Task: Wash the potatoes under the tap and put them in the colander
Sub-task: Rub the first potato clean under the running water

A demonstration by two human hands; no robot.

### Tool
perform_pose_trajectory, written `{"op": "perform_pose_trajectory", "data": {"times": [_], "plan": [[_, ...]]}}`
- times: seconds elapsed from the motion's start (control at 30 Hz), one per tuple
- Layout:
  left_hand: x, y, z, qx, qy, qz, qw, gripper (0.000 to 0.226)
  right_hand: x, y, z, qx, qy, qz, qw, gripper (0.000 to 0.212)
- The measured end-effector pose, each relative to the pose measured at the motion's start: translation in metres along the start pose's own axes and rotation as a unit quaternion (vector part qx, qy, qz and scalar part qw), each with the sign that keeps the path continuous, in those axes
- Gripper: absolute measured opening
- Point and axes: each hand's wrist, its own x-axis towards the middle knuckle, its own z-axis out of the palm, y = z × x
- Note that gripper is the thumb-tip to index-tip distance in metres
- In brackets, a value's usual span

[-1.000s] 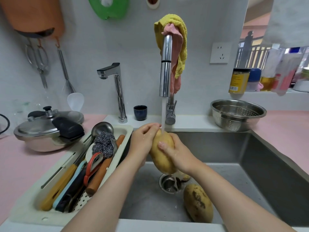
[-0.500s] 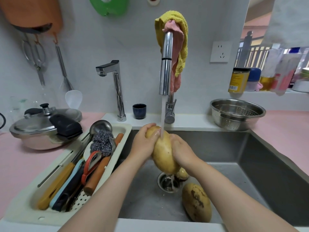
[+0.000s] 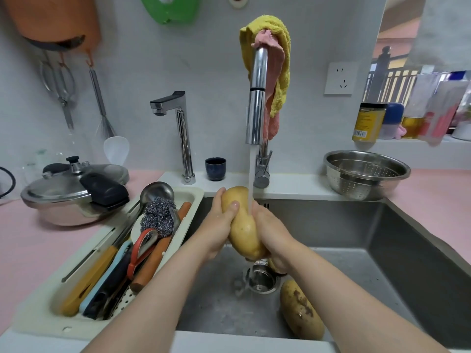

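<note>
A dirty potato (image 3: pixel 302 310) lies on the sink (image 3: pixel 356 225) floor just beside the drain (image 3: pixel 262 281), near the right forearm. Above the drain both hands grip a paler potato (image 3: pixel 242 225), tilted between them. The left hand (image 3: pixel 220 225) curls round its upper left side, thumb across the front; the right hand (image 3: pixel 272 233) wraps its lower right side. Water (image 3: pixel 251 169) from the tap (image 3: pixel 256 98) falls onto it. The colander (image 3: pixel 367 174) stands on the counter (image 3: pixel 438 200), far right, well apart.
</note>
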Motion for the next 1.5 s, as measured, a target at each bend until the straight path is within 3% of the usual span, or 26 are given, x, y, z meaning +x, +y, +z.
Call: {"op": "perform_pose_trajectory", "data": {"times": [0.07, 0.2, 0.3, 0.37, 0.5, 0.57, 0.7, 0.83, 0.93, 0.97, 1.07, 1.17, 1.27, 1.37, 1.5], "plan": [[-0.002, 0.002, 0.000, -0.026, -0.015, -0.004, 1.000, 0.063, -0.001, -0.003, -0.002, 0.014, 0.008, 0.018, 1.000, 0.038], [0.000, 0.004, 0.005, -0.039, 0.049, 0.016, 0.998, 0.033, -0.001, 0.002, -0.008, 0.051, -0.061, -0.007, 0.997, 0.036], [0.001, 0.003, 0.007, -0.029, 0.032, 0.022, 0.999, 0.042, 0.000, 0.006, -0.011, 0.056, -0.078, -0.039, 0.995, 0.052], [0.000, 0.003, 0.005, -0.047, -0.015, 0.010, 0.999, 0.049, 0.001, 0.004, -0.008, 0.050, -0.058, -0.044, 0.996, 0.050], [0.007, -0.004, -0.002, -0.112, -0.089, -0.013, 0.990, 0.076, 0.007, -0.001, -0.006, 0.076, 0.011, 0.047, 0.996, 0.050], [0.004, -0.003, 0.000, -0.094, -0.081, -0.006, 0.992, 0.085, 0.006, -0.002, -0.009, 0.111, 0.006, 0.066, 0.992, 0.053], [-0.003, 0.003, 0.012, -0.018, 0.002, -0.009, 1.000, 0.067, 0.004, 0.002, -0.013, 0.120, -0.021, 0.069, 0.990, 0.055], [0.002, 0.006, 0.016, -0.052, 0.059, -0.072, 0.994, 0.048, -0.002, 0.000, -0.011, 0.101, -0.092, 0.022, 0.990, 0.052], [0.001, 0.008, 0.010, -0.101, 0.052, -0.094, 0.989, 0.041, -0.005, 0.001, -0.009, 0.058, -0.092, -0.014, 0.994, 0.078], [-0.001, 0.008, 0.007, -0.096, 0.040, -0.088, 0.991, 0.041, -0.006, 0.000, -0.008, 0.069, -0.095, -0.012, 0.993, 0.071], [-0.002, 0.009, -0.006, -0.034, 0.002, -0.035, 0.999, 0.042, -0.008, -0.007, -0.011, 0.196, -0.081, 0.033, 0.977, 0.023], [-0.003, 0.012, -0.012, -0.005, 0.002, 0.026, 1.000, 0.029, -0.009, -0.011, -0.018, 0.278, -0.065, 0.098, 0.953, 0.049], [-0.002, 0.011, -0.008, -0.025, 0.038, 0.013, 0.999, 0.030, -0.007, -0.011, -0.019, 0.300, -0.057, 0.133, 0.943, 0.070], [0.002, 0.010, -0.002, 0.009, 0.096, -0.016, 0.995, 0.042, -0.001, -0.008, -0.021, 0.230, -0.035, 0.100, 0.967, 0.074], [0.002, 0.019, -0.001, -0.016, 0.140, -0.077, 0.987, 0.035, -0.004, -0.005, -0.017, 0.019, 0.016, -0.067, 0.997, 0.051]]}}
